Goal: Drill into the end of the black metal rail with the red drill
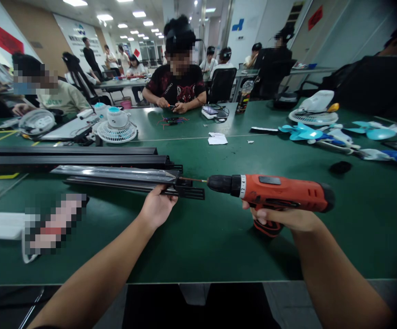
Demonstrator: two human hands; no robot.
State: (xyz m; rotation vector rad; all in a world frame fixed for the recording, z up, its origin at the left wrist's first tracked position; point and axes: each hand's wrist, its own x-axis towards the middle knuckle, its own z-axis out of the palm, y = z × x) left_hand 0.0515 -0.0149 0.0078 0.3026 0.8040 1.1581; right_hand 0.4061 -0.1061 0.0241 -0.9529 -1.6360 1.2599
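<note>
My right hand grips an orange and black cordless drill, held level with its bit pointing left. The bit tip meets the right end of a long black metal rail assembly lying on the green table. My left hand rests on the near edge of that assembly, close to its right end, holding it down. A shiny strip lies along the top of the assembly.
More black rails lie behind. White fan parts stand at the back left, blue fan blades and a fan grille at the right. Paper scraps lie mid-table. Several people sit across the table and beyond.
</note>
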